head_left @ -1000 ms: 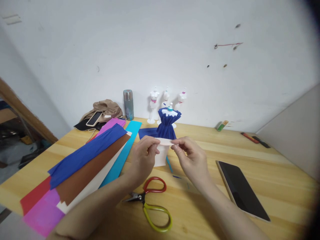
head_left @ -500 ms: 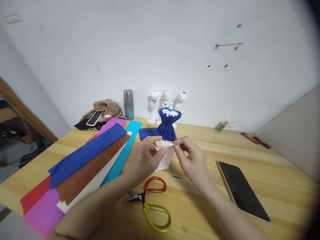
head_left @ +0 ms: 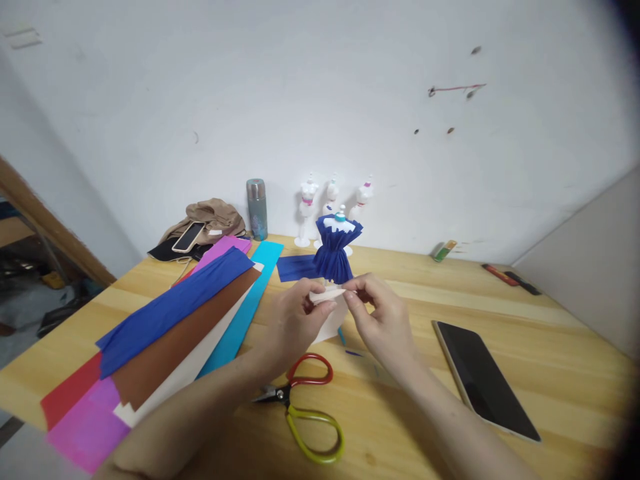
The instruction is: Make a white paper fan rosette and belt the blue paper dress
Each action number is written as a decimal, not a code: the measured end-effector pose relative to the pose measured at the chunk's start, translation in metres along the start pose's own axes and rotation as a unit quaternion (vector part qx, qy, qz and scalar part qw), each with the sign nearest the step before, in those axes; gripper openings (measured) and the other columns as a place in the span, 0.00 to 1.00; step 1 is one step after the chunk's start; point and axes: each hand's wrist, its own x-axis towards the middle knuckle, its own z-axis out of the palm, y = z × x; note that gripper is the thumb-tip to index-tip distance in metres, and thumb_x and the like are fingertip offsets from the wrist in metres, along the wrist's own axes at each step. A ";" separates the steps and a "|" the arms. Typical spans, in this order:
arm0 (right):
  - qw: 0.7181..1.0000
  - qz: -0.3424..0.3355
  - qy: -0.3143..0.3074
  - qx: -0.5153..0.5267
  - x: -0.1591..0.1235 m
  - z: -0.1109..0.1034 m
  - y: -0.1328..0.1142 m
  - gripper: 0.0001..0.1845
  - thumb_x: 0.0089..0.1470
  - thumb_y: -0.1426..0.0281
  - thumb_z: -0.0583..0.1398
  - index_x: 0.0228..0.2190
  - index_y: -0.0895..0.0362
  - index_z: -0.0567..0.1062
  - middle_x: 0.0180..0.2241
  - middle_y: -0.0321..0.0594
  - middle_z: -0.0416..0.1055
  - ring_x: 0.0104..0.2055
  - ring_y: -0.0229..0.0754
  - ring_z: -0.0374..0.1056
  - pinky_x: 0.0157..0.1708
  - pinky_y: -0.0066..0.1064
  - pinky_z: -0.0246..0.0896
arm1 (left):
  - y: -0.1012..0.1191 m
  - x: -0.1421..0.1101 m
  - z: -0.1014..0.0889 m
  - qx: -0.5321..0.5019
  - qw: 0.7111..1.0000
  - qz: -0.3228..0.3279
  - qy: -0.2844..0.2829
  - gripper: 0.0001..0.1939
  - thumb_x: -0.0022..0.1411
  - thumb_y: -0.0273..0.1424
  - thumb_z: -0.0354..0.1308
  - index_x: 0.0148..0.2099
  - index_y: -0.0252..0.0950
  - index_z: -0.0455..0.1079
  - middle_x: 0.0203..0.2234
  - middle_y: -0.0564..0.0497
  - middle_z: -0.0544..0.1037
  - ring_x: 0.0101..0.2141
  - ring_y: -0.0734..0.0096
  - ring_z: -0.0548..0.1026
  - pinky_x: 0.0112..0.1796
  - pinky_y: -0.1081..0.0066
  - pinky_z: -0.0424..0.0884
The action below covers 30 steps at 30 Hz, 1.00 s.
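Note:
Between my two hands is a piece of white paper (head_left: 332,324), its upper edge gathered in folds and its lower part hanging down near the table. My left hand (head_left: 303,313) is closed on the folded edge, thumb against fingers. On the other side, my right hand (head_left: 377,310) pinches the right end of that edge with thumb and fingertips. Just behind the paper stands a small mannequin in a pleated blue paper dress (head_left: 335,247); its base is hidden. Scissors (head_left: 283,395) with one red and one yellow handle lie partly spread below my hands.
Coloured paper strips (head_left: 175,313) fan out at the left. A dark tablet (head_left: 485,380) lies at the right. Along the wall are white mannequins (head_left: 308,200), a flask (head_left: 257,210) and a brown cloth bundle (head_left: 215,217) with a phone (head_left: 189,237). Blue scraps (head_left: 354,353) lie near my right hand.
My left hand has shifted slightly down, and its fingers have closed further over the white paper's folds. My right hand keeps its pinch in nearly the same place.

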 end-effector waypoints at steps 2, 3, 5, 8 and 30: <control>1.000 -0.001 0.005 0.001 0.000 0.000 0.000 0.06 0.59 0.71 0.57 0.30 0.54 0.72 0.27 0.37 0.69 0.28 0.41 0.66 0.30 0.34 0.62 | 0.002 -0.001 0.000 0.002 1.000 -0.010 0.000 0.03 0.56 0.27 0.61 0.34 0.37 0.70 0.23 0.55 0.77 0.24 0.75 0.73 0.25 0.76 0.66; 1.000 -0.002 0.006 0.001 0.000 0.000 0.000 0.06 0.59 0.71 0.57 0.30 0.54 0.72 0.27 0.37 0.69 0.28 0.41 0.66 0.30 0.34 0.62 | 0.003 -0.002 0.000 0.005 1.000 -0.015 0.002 0.02 0.57 0.27 0.61 0.34 0.38 0.70 0.22 0.55 0.77 0.24 0.74 0.73 0.25 0.76 0.67; 1.000 -0.003 0.003 -0.001 0.000 0.000 -0.001 0.06 0.59 0.71 0.57 0.30 0.54 0.72 0.27 0.38 0.69 0.28 0.41 0.66 0.30 0.34 0.62 | 0.004 -0.002 0.000 0.011 1.000 -0.023 0.004 0.03 0.57 0.28 0.61 0.33 0.38 0.70 0.21 0.56 0.76 0.23 0.74 0.74 0.26 0.76 0.67; 1.000 -0.004 -0.001 -0.003 0.001 0.000 -0.002 0.06 0.59 0.71 0.57 0.30 0.54 0.72 0.27 0.37 0.69 0.28 0.41 0.66 0.30 0.35 0.61 | 0.004 -0.002 0.000 0.008 0.999 -0.032 0.008 0.03 0.58 0.29 0.61 0.32 0.38 0.70 0.18 0.57 0.75 0.22 0.74 0.74 0.25 0.76 0.67; 0.991 0.042 -0.025 0.120 0.004 0.000 0.000 0.05 0.53 0.67 0.64 0.27 0.54 0.76 0.28 0.39 0.69 0.29 0.40 0.65 0.25 0.31 0.59 | -0.005 0.015 -0.011 -0.156 0.980 -0.075 -0.098 0.05 0.57 0.30 0.63 0.30 0.34 0.73 0.17 0.54 0.77 0.19 0.77 0.74 0.24 0.78 0.71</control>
